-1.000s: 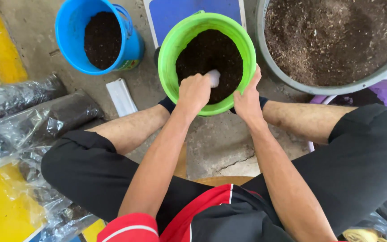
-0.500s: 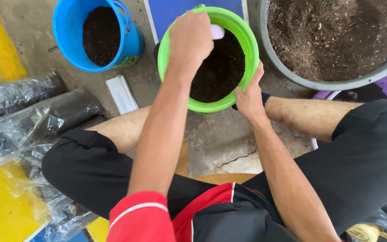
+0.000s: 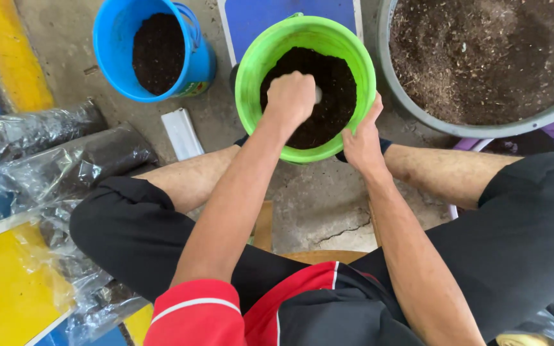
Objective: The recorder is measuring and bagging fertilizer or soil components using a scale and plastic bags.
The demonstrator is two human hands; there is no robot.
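Note:
A bright green bucket (image 3: 251, 70) holding dark soil (image 3: 338, 90) stands on the concrete between my knees. My left hand (image 3: 290, 99) is closed into a fist over the soil, gripping a small white tool (image 3: 317, 95) whose tip shows beside the knuckles. My right hand (image 3: 361, 138) clasps the bucket's near right rim, thumb inside.
A blue bucket (image 3: 113, 38) with soil stands at the upper left. A big grey tub (image 3: 482, 128) of coarse brown soil fills the upper right. Clear plastic bags of soil (image 3: 78, 163) lie at the left, a white flat piece (image 3: 184, 133) beside them. A blue board (image 3: 270, 16) lies behind the green bucket.
My left hand rose to the bucket's far rim with the white tool, then came back down into the soil. My right hand stayed on the rim.

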